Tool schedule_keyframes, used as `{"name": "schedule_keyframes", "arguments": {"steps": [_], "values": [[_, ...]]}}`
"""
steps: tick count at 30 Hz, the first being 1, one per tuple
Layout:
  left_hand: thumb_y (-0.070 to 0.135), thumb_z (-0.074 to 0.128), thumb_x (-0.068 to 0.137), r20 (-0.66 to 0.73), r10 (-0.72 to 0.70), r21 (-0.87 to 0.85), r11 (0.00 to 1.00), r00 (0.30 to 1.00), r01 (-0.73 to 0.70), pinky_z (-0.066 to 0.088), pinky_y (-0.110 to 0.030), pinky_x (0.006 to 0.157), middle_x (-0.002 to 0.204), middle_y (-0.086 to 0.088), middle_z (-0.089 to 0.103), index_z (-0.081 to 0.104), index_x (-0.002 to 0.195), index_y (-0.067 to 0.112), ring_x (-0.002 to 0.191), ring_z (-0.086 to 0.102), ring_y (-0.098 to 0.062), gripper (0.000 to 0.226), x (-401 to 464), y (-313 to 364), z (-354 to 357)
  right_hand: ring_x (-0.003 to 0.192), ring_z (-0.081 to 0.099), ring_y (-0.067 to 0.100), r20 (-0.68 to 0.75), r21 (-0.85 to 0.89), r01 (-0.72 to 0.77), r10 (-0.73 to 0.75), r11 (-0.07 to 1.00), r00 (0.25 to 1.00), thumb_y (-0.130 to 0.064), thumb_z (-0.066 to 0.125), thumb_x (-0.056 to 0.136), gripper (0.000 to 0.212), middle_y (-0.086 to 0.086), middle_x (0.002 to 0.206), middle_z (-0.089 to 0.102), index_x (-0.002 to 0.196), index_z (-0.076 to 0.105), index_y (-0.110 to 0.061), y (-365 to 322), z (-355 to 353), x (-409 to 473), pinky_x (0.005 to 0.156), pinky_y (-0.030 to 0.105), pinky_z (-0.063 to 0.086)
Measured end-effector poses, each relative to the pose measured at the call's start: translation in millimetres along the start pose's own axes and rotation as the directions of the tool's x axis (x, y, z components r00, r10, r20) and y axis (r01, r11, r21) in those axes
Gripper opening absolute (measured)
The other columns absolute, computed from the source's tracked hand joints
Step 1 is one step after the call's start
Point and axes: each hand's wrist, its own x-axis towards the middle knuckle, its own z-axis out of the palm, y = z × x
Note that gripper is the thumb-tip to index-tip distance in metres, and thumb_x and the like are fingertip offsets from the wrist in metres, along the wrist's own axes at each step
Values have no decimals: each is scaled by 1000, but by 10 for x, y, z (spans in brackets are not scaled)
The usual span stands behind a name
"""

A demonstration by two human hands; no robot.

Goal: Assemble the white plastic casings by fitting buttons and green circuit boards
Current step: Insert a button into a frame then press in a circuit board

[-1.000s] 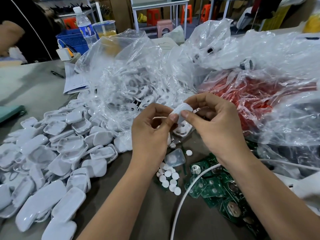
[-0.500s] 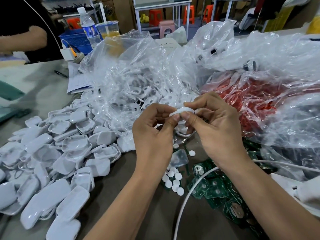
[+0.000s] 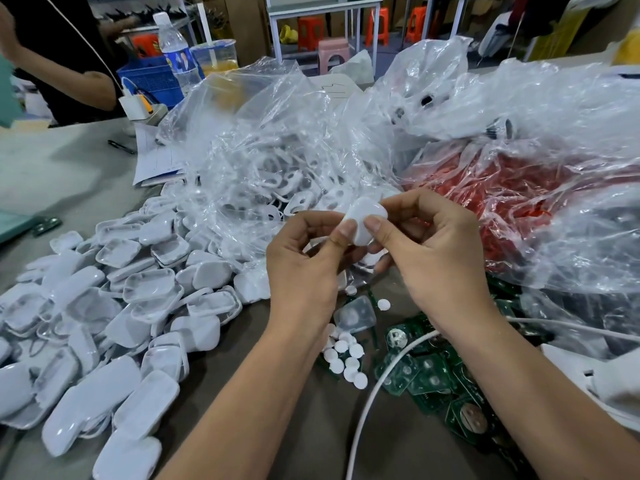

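**One casing up, plenty left**

Casing point(image 3: 365, 223) now turned smooth side up, lifted above the table point(image 3: 69, 174). Big shell pile point(image 3: 104, 323) waits; boards point(image 3: 429, 375) and buttons point(image 3: 346, 358) remain loose. Left hand point(image 3: 304, 268) and right hand point(image 3: 440, 265) both pinch that casing.

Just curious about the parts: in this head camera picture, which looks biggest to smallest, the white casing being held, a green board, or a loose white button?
1. White casing, though it is nearest the camera.
2. Green board, looks close in size; unsure.
3. White button, clearly smallest.
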Motion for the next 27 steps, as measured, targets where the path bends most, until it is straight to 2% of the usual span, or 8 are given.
{"name": "schedule_keyframes", "arguments": {"steps": [3,7,12,15,18,20,23,27], "values": [[2,79,86,13,-53,-34,998,998,54,62,-35,65,83,-6,75,70,93,6,74,75,-24,12,-23,-20,0,58,75,17,-6,-13,1,-1,1000,1000,-9,85,86,13,0,76,77,89,72,-12,-11,4,-13,48,27,59],[1,79,84,-3,-49,-2,999,999,49,64,-54,74,83,-7,73,68,92,3,76,73,-32,14,-42,-43,3,53,74,17,-7,-51,21,-21,998,1000,-7,85,86,14,2,68,75,85,70,-9,-27,13,-28,52,27,60],[0,78,81,40,-73,-96,992,997,76,57,-28,54,81,-7,73,68,88,9,65,72,-21,15,-16,-30,-14,57,73,11,-30,-212,223,-234,952,972,-7,85,87,16,2,77,72,84,69,-6,-45,56,-68,52,32,61],[1,74,74,115,-162,-284,940,980,188,60,-28,65,89,-12,74,72,95,7,76,75,-22,22,22,27,-14,72,69,9,-15,-362,441,-478,821,878,-9,84,87,16,0,86,67,84,71,-2,-63,57,-64,65,21,58],[6,73,79,199,-294,-485,800,935,354,62,-28,79,104,-20,75,79,92,1,95,76,-26,15,76,90,-58,78,66,11,30,-428,515,-558,743,829,-9,84,87,13,1,91,66,88,74,-1,-48,-3,-26,70,23,58],[8,74,79,182,-308,-494,792,934,357,62,-26,76,111,-22,74,78,89,2,96,76,-26,12,101,114,-81,81,68,14,66,-432,526,-556,733,829,-7,85,86,12,4,93,67,90,75,-1,-21,-14,-16,68,28,60],[1,72,74,127,-264,-435,851,956,293,61,-23,66,115,-19,75,71,103,4,92,77,-24,29,123,129,-97,87,71,16,108,-361,497,-494,789,863,-1,83,86,10,3,95,68,93,75,-1,11,13,-24,71,31,63],[-4,72,67,67,-270,-394,877,961,274,56,-17,57,99,-10,78,71,110,7,74,75,-15,44,152,153,-152,94,75,12,72,-212,305,-297,928,952,10,70,89,23,-2,98,75,98,78,-9,42,36,-26,81,25,63]]}}
